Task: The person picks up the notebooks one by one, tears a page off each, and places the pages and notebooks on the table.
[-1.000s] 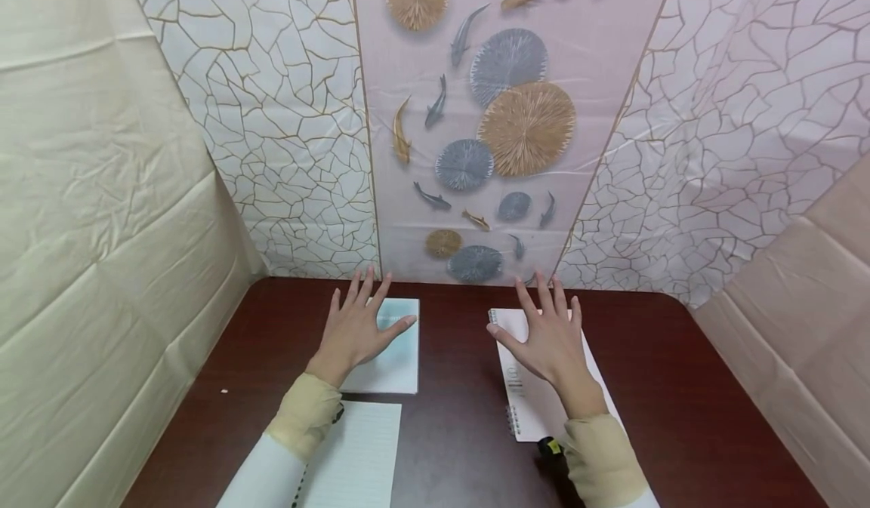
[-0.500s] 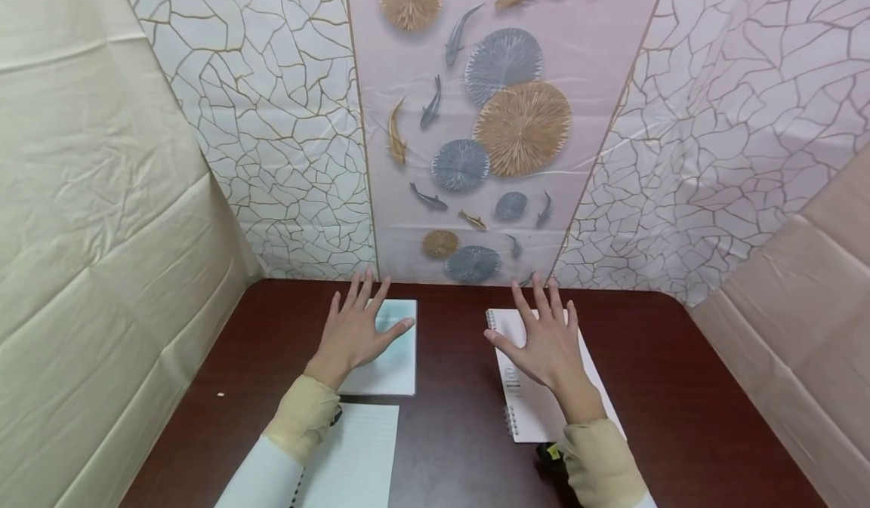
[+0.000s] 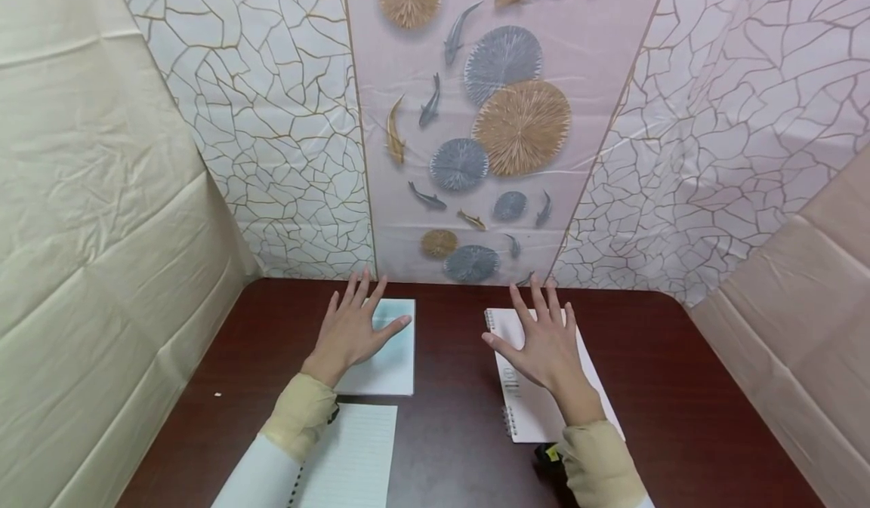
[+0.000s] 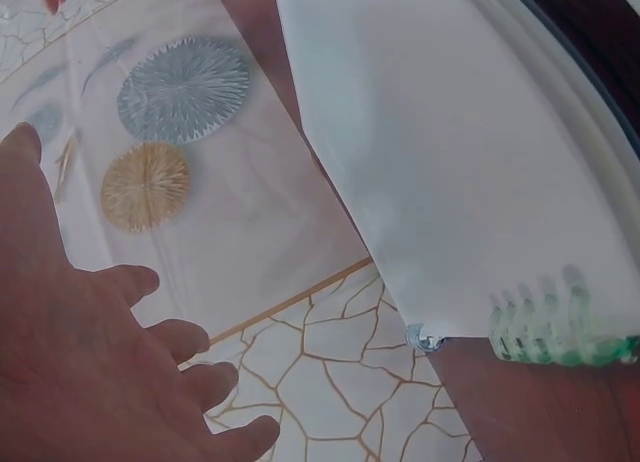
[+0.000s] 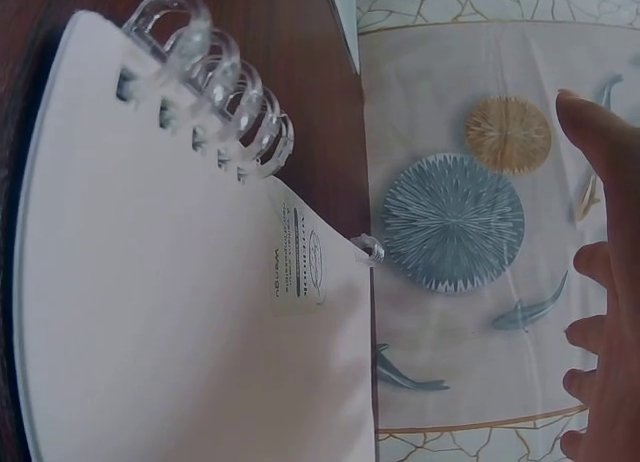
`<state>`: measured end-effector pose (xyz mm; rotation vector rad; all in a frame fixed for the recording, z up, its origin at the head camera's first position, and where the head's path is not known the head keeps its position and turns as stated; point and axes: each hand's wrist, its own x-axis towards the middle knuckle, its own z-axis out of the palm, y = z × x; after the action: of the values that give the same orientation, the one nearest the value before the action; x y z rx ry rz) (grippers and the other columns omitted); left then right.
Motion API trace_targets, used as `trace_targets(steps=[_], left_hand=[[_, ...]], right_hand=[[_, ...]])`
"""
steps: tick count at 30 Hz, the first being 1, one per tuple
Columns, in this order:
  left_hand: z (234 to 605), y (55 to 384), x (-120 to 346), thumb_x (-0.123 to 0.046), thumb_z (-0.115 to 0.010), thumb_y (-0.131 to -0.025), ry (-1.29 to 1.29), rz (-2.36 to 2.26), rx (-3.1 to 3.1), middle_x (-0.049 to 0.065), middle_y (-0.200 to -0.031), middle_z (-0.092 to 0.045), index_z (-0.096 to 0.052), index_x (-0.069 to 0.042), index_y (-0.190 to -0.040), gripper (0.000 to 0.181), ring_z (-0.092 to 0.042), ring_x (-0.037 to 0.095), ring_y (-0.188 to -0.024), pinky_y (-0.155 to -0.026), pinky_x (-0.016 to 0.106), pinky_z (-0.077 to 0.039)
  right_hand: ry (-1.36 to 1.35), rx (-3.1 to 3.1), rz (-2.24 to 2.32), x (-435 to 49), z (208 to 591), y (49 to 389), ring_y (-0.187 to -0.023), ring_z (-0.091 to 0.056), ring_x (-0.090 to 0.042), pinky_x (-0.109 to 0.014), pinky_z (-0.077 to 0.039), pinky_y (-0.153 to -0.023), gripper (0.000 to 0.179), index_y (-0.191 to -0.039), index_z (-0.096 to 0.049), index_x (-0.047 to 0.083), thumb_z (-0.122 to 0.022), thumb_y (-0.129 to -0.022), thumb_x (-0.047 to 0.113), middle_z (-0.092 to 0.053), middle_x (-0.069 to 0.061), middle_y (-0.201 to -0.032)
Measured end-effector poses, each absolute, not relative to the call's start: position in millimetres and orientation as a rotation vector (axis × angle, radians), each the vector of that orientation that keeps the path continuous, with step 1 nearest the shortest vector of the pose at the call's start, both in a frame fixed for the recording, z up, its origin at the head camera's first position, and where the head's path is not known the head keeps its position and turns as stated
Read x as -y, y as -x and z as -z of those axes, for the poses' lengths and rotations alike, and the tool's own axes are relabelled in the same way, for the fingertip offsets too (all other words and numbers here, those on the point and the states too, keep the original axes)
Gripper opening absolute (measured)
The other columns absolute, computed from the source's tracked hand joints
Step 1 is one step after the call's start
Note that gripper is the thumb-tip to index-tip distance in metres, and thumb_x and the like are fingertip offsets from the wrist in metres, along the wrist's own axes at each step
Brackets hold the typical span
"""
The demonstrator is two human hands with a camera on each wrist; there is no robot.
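Observation:
My left hand (image 3: 348,338) is held with fingers spread over a notebook with a pale blue-green cover (image 3: 394,364), and nothing is in its grasp. In the left wrist view, the left hand (image 4: 110,352) appears beside a pale notebook cover (image 4: 430,172) with clear greenish binding rings. On the other side, my right hand (image 3: 549,348) hovers, fingers fanned out, over a white spiral notebook (image 3: 533,414). The right wrist view shows that notebook's cover (image 5: 170,312), its clear rings and a small printed label, with the right hand (image 5: 615,252) at the edge holding nothing.
A lined spiral notebook page (image 3: 356,455) lies near the left forearm. By the right wrist is a black object with a yellow-green patch (image 3: 552,454). A small white scrap (image 3: 217,394) lies on the dark red table (image 3: 448,417). Patterned cloth (image 3: 469,213) hangs behind.
The head view has shifted very slightly, so everything sits a little further left in it. Both hands keep the same spread pose over the notebooks.

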<state>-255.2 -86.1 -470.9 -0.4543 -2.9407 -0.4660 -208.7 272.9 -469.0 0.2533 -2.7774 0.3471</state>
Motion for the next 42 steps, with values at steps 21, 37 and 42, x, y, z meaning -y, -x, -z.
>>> trace_targets(steps=[21, 37, 42], left_hand=[[469, 247, 67, -0.09, -0.03, -0.094, 0.535, 0.53, 2.969, 0.011, -0.177, 0.002, -0.015, -0.026, -0.171, 0.102, -0.001, 0.033, -0.164, -0.128, 0.06, -0.015], [484, 230, -8, -0.087, -0.036, -0.096, 0.765, 0.543, 3.0, 0.017, -0.174, -0.022, -0.03, -0.021, -0.169, 0.099, -0.027, 0.043, -0.157, -0.119, 0.059, -0.038], [487, 220, -36, -0.087, -0.037, -0.095, 0.831, 0.516, 3.016, 0.015, -0.173, -0.027, -0.032, -0.022, -0.169, 0.099, -0.028, 0.041, -0.158, -0.121, 0.06, -0.036]], right_hand=[[-0.214, 2.753, -0.556, -285, 460, 195, -0.162, -0.01, -0.04, -0.074, -0.019, -0.12, 0.098, -0.172, -0.02, 0.022, -0.062, -0.096, 0.069, -0.018, -0.017, -0.176], [-0.036, 2.624, -0.785, -327, 455, 183, -0.152, -0.03, -0.05, -0.078, -0.03, -0.112, 0.086, -0.169, -0.028, 0.015, -0.063, -0.102, 0.056, -0.034, -0.024, -0.167], [0.057, 2.62, -0.797, -344, 456, 185, -0.15, -0.031, -0.053, -0.077, -0.031, -0.111, 0.092, -0.171, -0.017, 0.014, -0.063, -0.102, 0.055, -0.033, -0.03, -0.164]])
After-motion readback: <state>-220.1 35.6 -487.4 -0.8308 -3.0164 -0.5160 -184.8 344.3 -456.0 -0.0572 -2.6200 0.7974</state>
